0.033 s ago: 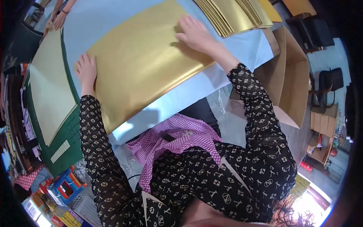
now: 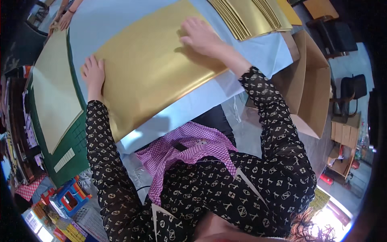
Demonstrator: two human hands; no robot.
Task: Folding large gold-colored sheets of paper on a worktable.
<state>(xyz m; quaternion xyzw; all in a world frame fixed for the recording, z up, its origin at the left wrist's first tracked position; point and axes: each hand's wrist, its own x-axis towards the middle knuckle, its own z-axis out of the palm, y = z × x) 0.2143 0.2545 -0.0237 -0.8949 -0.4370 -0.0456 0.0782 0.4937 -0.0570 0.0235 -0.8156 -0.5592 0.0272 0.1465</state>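
A large gold sheet [image 2: 141, 68] lies across the pale blue table cover [image 2: 90, 24] in front of me, its near edge curving slightly. My left hand [image 2: 93, 76] rests at the sheet's left edge, fingers spread and holding nothing. On the sheet's upper right part is my right hand [image 2: 200, 38], palm down with the fingers stretched out; a shadow falls beside it. Just beyond that hand, at the far right, sits a stack of folded gold sheets [image 2: 250, 18].
An open cardboard box [image 2: 316, 86] stands right of the table. At left, a cream sheet [image 2: 52, 88] lies on a green cutting mat [image 2: 68, 137]. Another person's hands [image 2: 65, 19] are at its far end. Chairs [image 2: 351, 86] stand at far right; a colourful plastic object [image 2: 71, 199] is lower left.
My right hand has slid slightly to the left over the gold sheet. The left hand stays at the sheet's left edge.
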